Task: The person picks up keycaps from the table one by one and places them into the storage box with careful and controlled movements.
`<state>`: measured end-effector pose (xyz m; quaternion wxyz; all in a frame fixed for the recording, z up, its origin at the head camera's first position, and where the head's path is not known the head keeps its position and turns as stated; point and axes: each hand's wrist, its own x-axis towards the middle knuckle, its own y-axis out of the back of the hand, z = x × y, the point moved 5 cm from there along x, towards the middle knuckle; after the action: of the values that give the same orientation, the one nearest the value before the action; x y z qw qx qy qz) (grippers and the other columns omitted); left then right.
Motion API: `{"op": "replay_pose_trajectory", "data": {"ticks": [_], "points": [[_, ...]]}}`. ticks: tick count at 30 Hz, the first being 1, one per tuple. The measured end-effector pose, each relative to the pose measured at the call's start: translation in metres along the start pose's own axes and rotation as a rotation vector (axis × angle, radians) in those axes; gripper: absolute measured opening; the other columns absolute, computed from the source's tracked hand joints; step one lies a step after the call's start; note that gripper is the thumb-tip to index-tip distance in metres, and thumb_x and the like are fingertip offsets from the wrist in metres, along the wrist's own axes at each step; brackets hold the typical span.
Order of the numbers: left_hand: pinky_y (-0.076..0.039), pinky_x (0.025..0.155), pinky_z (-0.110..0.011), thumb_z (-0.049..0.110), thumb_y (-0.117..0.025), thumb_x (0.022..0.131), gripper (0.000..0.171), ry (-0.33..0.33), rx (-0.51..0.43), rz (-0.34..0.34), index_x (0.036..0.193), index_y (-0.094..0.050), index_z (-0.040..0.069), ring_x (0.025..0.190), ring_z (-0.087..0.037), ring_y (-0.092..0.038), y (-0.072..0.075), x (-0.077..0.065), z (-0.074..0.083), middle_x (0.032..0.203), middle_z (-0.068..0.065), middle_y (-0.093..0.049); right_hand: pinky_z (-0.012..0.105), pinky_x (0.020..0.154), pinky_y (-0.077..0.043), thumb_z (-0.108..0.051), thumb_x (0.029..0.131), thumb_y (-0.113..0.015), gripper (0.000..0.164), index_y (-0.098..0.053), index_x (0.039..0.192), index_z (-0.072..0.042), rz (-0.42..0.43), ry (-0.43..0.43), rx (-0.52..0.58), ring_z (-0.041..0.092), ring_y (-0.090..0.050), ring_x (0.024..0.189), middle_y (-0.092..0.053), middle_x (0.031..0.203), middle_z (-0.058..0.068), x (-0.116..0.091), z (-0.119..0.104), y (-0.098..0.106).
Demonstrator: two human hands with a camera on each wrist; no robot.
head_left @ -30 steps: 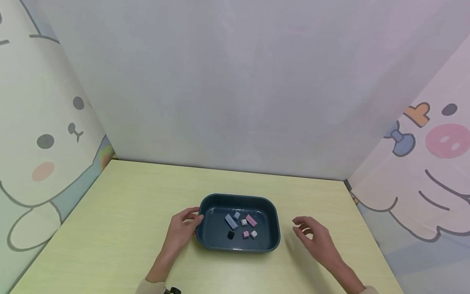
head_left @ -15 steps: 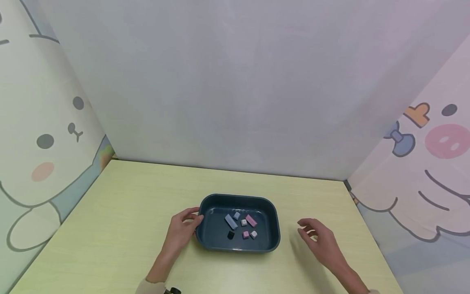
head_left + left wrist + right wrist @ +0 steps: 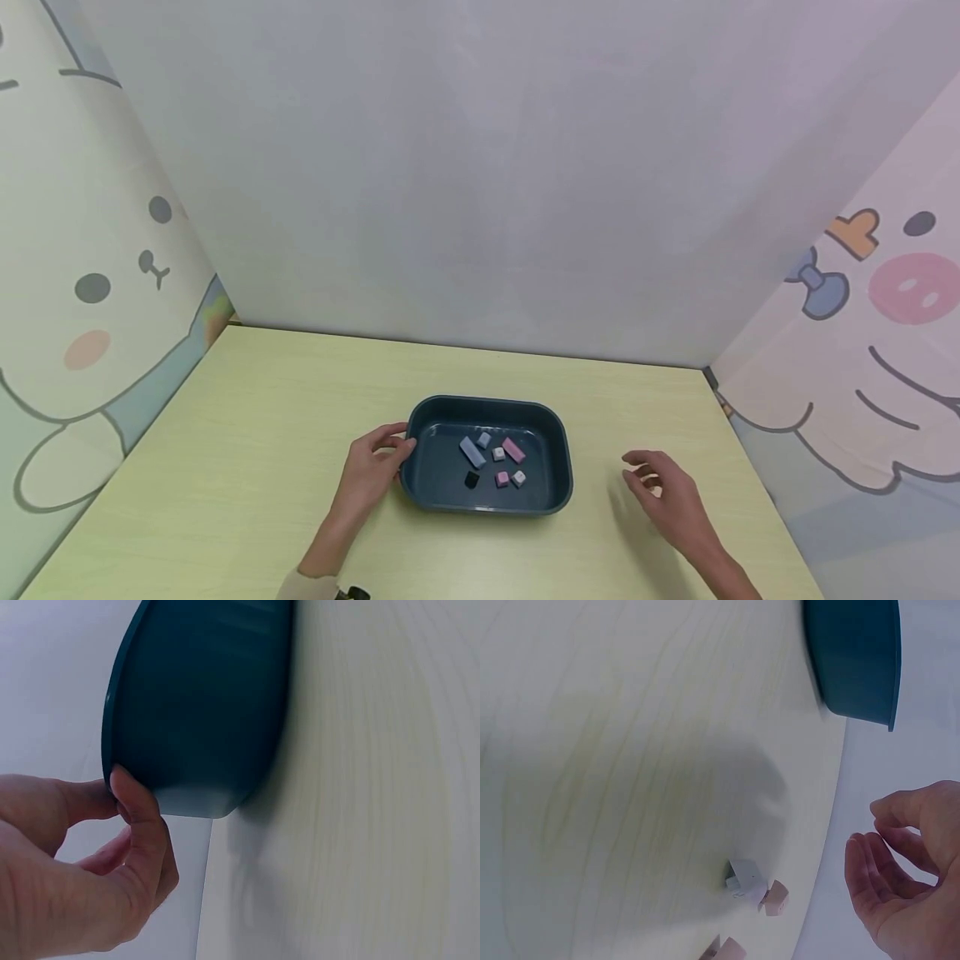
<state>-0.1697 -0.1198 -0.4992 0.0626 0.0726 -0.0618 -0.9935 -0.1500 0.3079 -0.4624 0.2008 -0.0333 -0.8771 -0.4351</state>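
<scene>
A dark teal plastic tray (image 3: 487, 510) lies on the table with small keycaps inside: a long blue keycap (image 3: 472, 452), a long pink keycap (image 3: 513, 451), a black keycap (image 3: 471, 480), and several small blue, white and pink ones. My left hand (image 3: 369, 471) pinches the tray's left rim between thumb and fingers, seen closely in the left wrist view. To the right of the tray hovers my right hand (image 3: 667, 500), its fingers loosely curled around nothing visible. In the right wrist view a white keycap (image 3: 746, 877) and pinkish keycaps (image 3: 775, 898) lie on the tabletop near that hand.
The pale wooden table (image 3: 300, 383) ends at a grey-white curtain (image 3: 465, 208) behind. Cartoon-printed panels (image 3: 885, 375) stand along both sides. A dark wristband (image 3: 354, 593) shows at the left sleeve.
My right hand has drifted to the right and slightly toward me, away from the tray. The left hand, the tray and the keycaps in it have stayed in place.
</scene>
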Motion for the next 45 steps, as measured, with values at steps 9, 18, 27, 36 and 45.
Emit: {"op": "replay_pose_trajectory", "data": {"ticks": [9, 18, 27, 36, 45], "points": [[-0.052, 0.059, -0.028, 0.010, -0.072, 0.097, 0.035, -0.005, 0.009, 0.005, 0.129, -0.067, -0.002, 0.068, -0.022, -0.064, 0.000, -0.001, 0.001, 0.098, -0.012, -0.066, 0.023, 0.069, -0.056, 0.010, 0.085, -0.077, 0.027, -0.070, 0.109, -0.001, 0.002, -0.024, -0.032, 0.006, -0.064, 0.085, -0.070, 0.103, 0.007, -0.004, 0.012, 0.004], [-0.053, 0.060, -0.027, 0.009, -0.071, 0.097, 0.033, -0.006, 0.014, 0.000, 0.129, -0.067, -0.001, 0.073, -0.024, -0.066, 0.000, 0.000, 0.000, 0.098, -0.012, -0.066, 0.024, 0.066, -0.055, 0.007, 0.085, -0.078, 0.023, -0.071, 0.106, -0.001, 0.007, -0.071, -0.057, 0.003, -0.062, 0.080, -0.069, 0.100, 0.007, -0.007, 0.020, 0.010], [-0.053, 0.060, -0.027, 0.009, -0.070, 0.097, 0.033, -0.005, 0.016, -0.001, 0.129, -0.067, -0.001, 0.074, -0.026, -0.067, 0.000, 0.000, 0.002, 0.099, -0.013, -0.066, 0.026, 0.065, -0.055, 0.002, 0.088, -0.077, 0.019, -0.072, 0.106, 0.000, -0.008, -0.125, -0.078, 0.006, -0.063, 0.079, -0.069, 0.099, 0.009, -0.009, 0.031, 0.013], [-0.053, 0.059, -0.027, 0.009, -0.071, 0.097, 0.034, 0.000, 0.017, 0.006, 0.129, -0.067, -0.002, 0.073, -0.025, -0.066, 0.000, -0.001, 0.003, 0.098, -0.013, -0.066, 0.025, 0.068, -0.055, -0.005, 0.093, -0.075, 0.019, -0.071, 0.110, 0.002, -0.068, -0.210, -0.101, 0.017, -0.066, 0.083, -0.068, 0.104, 0.013, -0.011, 0.044, 0.012], [-0.052, 0.059, -0.027, 0.010, -0.070, 0.098, 0.036, 0.009, 0.015, 0.003, 0.130, -0.065, -0.003, 0.074, -0.024, -0.066, 0.000, -0.001, 0.002, 0.099, -0.013, -0.066, 0.027, 0.071, -0.054, -0.013, 0.099, -0.070, 0.026, -0.068, 0.118, 0.004, -0.162, -0.297, -0.086, 0.021, -0.066, 0.089, -0.065, 0.108, 0.015, -0.014, 0.056, 0.007]]}}
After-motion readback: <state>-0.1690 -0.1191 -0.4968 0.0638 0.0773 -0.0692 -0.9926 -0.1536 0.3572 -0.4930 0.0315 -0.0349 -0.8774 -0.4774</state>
